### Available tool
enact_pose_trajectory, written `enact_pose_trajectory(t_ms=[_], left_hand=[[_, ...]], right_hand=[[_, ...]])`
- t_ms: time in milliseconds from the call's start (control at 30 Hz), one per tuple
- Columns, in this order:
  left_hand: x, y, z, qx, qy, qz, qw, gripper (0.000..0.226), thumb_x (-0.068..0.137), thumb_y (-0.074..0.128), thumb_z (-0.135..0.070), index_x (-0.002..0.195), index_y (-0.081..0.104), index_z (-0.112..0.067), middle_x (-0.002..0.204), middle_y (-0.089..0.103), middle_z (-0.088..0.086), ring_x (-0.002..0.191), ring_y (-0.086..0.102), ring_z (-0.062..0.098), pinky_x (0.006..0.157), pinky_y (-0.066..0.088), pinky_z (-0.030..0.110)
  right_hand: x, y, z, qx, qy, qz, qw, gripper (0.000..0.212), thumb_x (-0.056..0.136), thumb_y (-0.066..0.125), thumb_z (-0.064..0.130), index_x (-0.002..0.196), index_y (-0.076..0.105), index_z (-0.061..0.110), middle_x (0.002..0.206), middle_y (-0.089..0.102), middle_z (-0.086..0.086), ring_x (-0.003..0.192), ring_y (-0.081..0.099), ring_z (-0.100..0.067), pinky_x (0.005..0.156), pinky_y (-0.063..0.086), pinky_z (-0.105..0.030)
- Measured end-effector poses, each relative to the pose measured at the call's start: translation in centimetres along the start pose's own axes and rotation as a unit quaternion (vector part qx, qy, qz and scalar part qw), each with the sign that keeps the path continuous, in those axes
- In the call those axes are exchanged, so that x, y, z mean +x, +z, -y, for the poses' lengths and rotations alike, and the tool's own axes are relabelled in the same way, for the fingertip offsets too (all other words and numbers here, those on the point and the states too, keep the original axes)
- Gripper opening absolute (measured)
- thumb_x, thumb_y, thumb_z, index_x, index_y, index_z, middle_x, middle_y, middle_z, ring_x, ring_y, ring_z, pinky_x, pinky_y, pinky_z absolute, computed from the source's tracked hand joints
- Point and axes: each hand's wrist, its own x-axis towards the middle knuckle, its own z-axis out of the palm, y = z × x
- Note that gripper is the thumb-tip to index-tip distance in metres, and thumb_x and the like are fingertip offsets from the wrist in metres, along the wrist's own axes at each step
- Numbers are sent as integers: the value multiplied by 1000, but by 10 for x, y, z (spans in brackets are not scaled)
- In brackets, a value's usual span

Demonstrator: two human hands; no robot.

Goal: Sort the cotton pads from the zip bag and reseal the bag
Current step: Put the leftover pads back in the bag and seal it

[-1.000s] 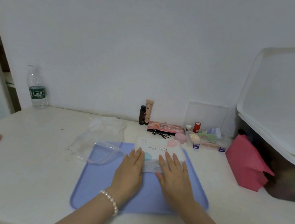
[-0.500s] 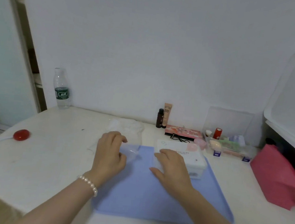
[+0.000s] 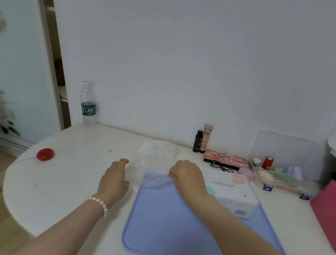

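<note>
Right hand [image 3: 187, 175]: I see it pinching the zip bag [image 3: 156, 159] edge.
Left hand [image 3: 116, 178]: released, touching bag.
Bag: 12 o'clock of mat [image 3: 175, 219], on worktop [image 3: 67, 179].
Risk: slick plastic could slip.

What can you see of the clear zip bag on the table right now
The zip bag is clear, thin, crinkled plastic, lying slack and flat on the white table, its near edge lapping onto the blue mat. It looks empty, though blur hides detail, and whether its zip is open I can't tell. The right hand grips its near right edge with curled fingers; the left hand sits at its left edge, contact unclear.
</note>
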Motion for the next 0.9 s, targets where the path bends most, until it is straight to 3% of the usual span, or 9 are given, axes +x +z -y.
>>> enact_pose_trajectory(t_ms=[67,167,267,333,500,600,733,833,900], left_hand=[[7,-6,4,-96,-4,-10,995,69,76,70,-3,135,36,-14,133,47,10,115,51,26,90,43,33],[15,-19,0,-333,-73,-21,940,91,67,80,2,140,30,-17,141,42,7,116,47,20,94,42,34],[19,-23,-12,-394,-68,23,916,110,62,88,-14,147,20,-25,150,29,-2,135,33,18,105,35,35],[24,-27,-27,-413,-48,41,908,116,54,91,-26,147,20,-27,150,29,-9,135,30,10,106,31,31],[32,-36,-55,-436,-12,102,894,101,47,90,-29,135,42,-20,130,50,-12,119,45,1,96,34,21],[27,-34,-60,-479,-6,172,861,61,61,82,3,117,59,-11,108,70,5,94,65,9,78,50,19],[7,-14,-61,-514,-45,249,819,28,65,73,12,88,70,-2,80,71,9,70,67,15,62,53,20],[-4,1,-56,-531,-90,256,803,7,76,65,7,81,69,4,79,70,16,68,67,22,62,54,25],[-8,6,-49,-537,-110,254,797,8,77,64,5,84,66,7,86,70,20,72,66,25,65,54,27]], right_hand=[[13,-22,-10,134,81,-32,987,12,85,64,22,85,70,12,86,63,-4,82,57,-23,67,41,-31],[40,-64,-29,348,153,-91,921,9,86,64,18,80,67,12,72,58,4,68,52,-12,65,38,-23],[64,-113,-35,499,149,-99,848,18,88,61,9,71,59,14,69,64,1,55,61,-4,62,47,-24],[74,-142,-36,569,135,-79,807,15,91,56,9,76,57,8,73,69,-5,53,65,-10,56,51,-23],[84,-176,-43,659,147,-91,732,19,95,52,18,80,55,8,73,72,-8,55,65,-18,52,51,-24],[86,-176,-55,691,189,-120,687,19,95,52,21,79,53,11,73,72,-6,51,63,-15,54,51,-24],[79,-156,-71,732,253,-138,617,19,94,54,19,78,53,10,81,69,-10,55,66,-12,58,55,-23],[70,-139,-86,716,297,-131,618,19,95,52,20,78,53,11,81,69,-9,54,63,-11,54,53,-21],[66,-133,-100,653,338,-138,664,19,95,52,21,78,52,13,78,68,-6,54,58,-10,51,46,-20]])
